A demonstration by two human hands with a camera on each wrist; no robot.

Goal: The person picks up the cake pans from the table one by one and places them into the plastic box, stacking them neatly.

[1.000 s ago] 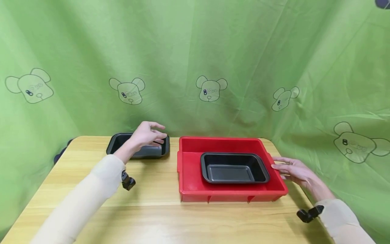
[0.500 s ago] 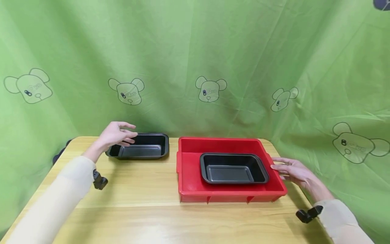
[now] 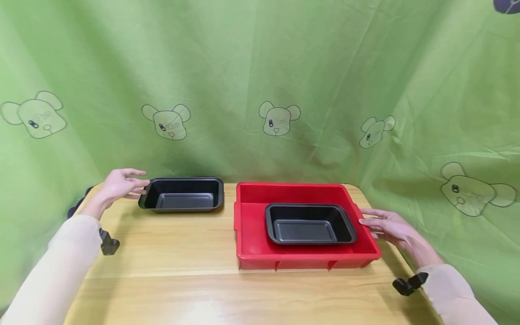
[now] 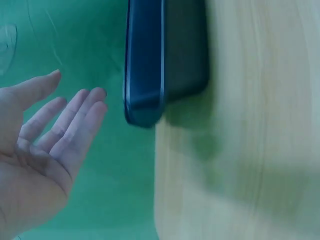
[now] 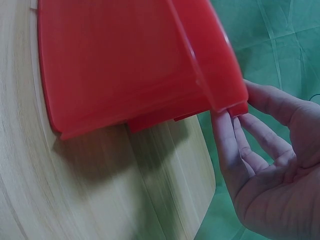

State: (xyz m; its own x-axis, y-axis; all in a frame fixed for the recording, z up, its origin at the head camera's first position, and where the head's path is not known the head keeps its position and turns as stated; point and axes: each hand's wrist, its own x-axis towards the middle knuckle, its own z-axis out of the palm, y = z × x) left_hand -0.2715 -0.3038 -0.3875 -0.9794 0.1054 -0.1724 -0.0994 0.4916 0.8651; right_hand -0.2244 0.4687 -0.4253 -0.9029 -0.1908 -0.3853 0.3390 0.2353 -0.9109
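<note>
Beside the left end of a black loaf pan [image 3: 184, 203] at the back left of the table, my left hand [image 3: 122, 184] hovers with spread, relaxed fingers. The left wrist view shows that hand [image 4: 55, 135] palm up to the camera, holding nothing, its fingertips a little short of the pan's end [image 4: 145, 107]. My right hand [image 3: 392, 228] pinches the right rim of a red plastic bin [image 3: 252, 246]. In the right wrist view, the fingers and thumb of that hand [image 5: 275, 160] lie around the corner of the bin's lip [image 5: 225, 95]. A second black loaf pan [image 3: 304, 231] sits inside the bin.
Everything stands on a light wood table [image 3: 174, 280] with rounded back corners. A green curtain [image 3: 227, 90] printed with bear faces hangs close behind the table and along both sides. Some dark thing [image 3: 75, 207] shows past the table's left edge.
My left hand has moved left, from over the right part of the left loaf pan to beside its left end. The right hand, the bin and both pans have stayed put.
</note>
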